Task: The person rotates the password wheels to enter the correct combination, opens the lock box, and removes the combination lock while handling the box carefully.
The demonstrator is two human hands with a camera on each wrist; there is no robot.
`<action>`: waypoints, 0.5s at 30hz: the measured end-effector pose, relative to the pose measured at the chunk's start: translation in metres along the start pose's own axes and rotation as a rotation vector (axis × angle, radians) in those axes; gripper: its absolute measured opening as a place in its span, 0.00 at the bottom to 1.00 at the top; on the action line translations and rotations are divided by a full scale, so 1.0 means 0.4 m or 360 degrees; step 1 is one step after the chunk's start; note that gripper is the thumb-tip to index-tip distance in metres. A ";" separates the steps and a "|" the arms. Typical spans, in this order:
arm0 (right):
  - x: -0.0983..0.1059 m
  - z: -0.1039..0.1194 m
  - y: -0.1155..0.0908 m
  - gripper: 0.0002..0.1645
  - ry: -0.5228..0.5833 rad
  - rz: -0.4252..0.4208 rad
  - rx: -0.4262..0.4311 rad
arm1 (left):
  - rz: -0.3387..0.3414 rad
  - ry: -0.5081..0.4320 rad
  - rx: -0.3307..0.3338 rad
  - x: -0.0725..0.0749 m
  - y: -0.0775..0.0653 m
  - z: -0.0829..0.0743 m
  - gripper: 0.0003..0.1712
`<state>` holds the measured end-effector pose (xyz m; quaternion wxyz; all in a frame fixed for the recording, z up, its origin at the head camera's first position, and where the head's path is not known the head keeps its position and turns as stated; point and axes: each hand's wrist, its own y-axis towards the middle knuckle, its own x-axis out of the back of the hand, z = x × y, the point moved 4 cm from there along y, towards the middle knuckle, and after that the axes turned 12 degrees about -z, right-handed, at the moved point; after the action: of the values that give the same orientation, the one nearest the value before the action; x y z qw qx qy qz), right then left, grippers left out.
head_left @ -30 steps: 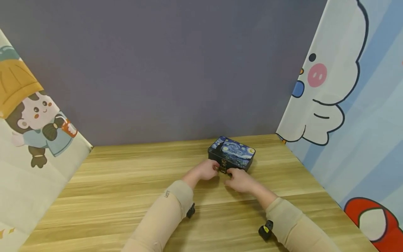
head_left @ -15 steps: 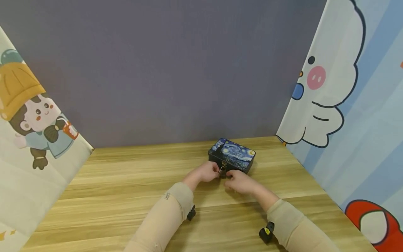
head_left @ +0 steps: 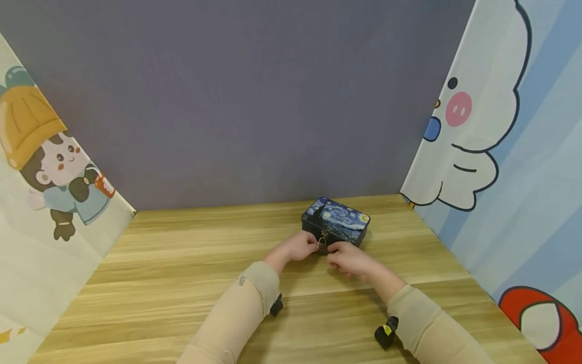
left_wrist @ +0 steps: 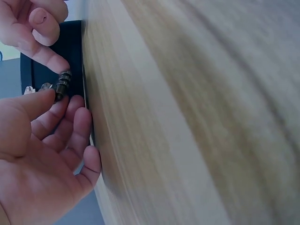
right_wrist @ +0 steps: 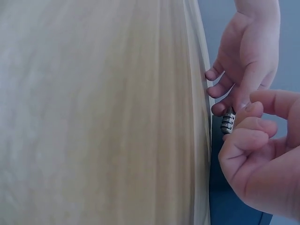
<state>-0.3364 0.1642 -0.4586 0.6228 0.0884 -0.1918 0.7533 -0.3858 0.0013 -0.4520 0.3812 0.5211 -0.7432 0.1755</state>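
A small combination padlock (head_left: 322,246), dark with several dial rings, is at the metal clasp on the front of a box (head_left: 338,218) with a blue starry-night picture on its lid. My left hand (head_left: 301,245) pinches the lock between thumb and index finger, its other fingers loosely bent beneath. From the right side, my right hand (head_left: 353,260) touches the dial end of the padlock (left_wrist: 63,83) with one extended fingertip. Its other fingers are bent beside the lock (right_wrist: 228,121). Fingers partly hide the shackle in both wrist views.
The box sits on a wood-grain table (head_left: 191,258), close to the grey back panel (head_left: 254,111). Cartoon-printed sheets flank the table at left and right. Black wrist devices (head_left: 386,332) are strapped under the sleeves.
The padlock has swung from nearly flat to hanging upright at the clasp, showing more of its shackle and body. Both hands have shifted only slightly; the box stays in place.
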 end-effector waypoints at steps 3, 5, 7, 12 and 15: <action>0.001 -0.002 0.002 0.32 0.0081 0.0029 -0.0019 | 0.0003 -0.0010 0.0030 -0.002 0.001 0.004 0.15; 0.002 -0.004 0.003 0.31 0.0108 0.0039 -0.0025 | 0.0008 -0.0033 0.0062 -0.003 0.000 0.007 0.16; 0.002 -0.004 0.003 0.31 0.0115 0.0043 -0.0020 | 0.0020 -0.0056 0.0095 -0.002 -0.003 0.007 0.17; 0.004 -0.005 0.003 0.30 0.0145 0.0067 -0.0022 | 0.0027 -0.0161 0.0137 -0.001 -0.009 0.007 0.18; 0.008 -0.004 0.001 0.30 0.0176 0.0070 -0.0026 | 0.0008 -0.0249 0.0159 -0.003 -0.009 0.011 0.19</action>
<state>-0.3373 0.1675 -0.4588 0.6165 0.0374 -0.1651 0.7689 -0.3839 -0.0022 -0.4562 0.2952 0.5498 -0.7623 0.1720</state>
